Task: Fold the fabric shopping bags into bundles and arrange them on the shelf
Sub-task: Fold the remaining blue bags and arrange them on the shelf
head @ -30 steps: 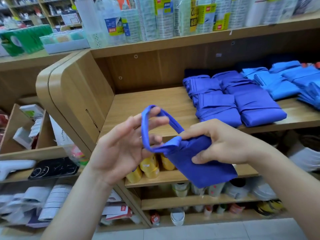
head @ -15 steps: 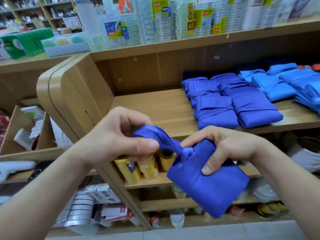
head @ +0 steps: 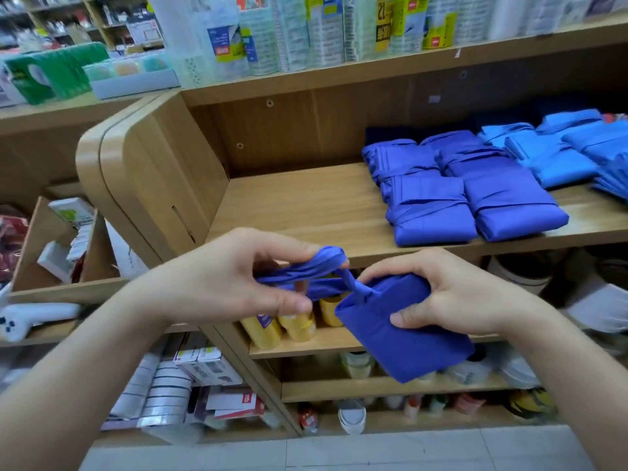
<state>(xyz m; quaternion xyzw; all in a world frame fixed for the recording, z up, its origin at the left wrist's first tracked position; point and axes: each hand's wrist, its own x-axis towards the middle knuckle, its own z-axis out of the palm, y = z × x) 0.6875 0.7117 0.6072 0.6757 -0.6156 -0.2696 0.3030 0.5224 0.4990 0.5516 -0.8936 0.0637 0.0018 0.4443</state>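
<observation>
A folded royal-blue fabric bag (head: 404, 338) hangs in the air in front of the shelf unit. My right hand (head: 452, 294) grips its folded top, thumb underneath. My left hand (head: 234, 277) pinches the bag's blue handles (head: 306, 266), stretched sideways toward the fold. On the wooden shelf (head: 306, 205) behind, several tied royal-blue bundles (head: 465, 195) lie in rows, with lighter blue bundles (head: 557, 151) to their right.
The shelf's left half is bare wood beside a rounded end panel (head: 136, 171). Yellow bottles (head: 292, 324) stand on the shelf below my hands. Packaged goods (head: 339, 28) line the top shelf. A white controller (head: 30, 317) lies at the left.
My left hand turned from an open palm inside the handle loop to a pinch on the handles, pulling them flat to the left. The bag dropped slightly and shifted right.
</observation>
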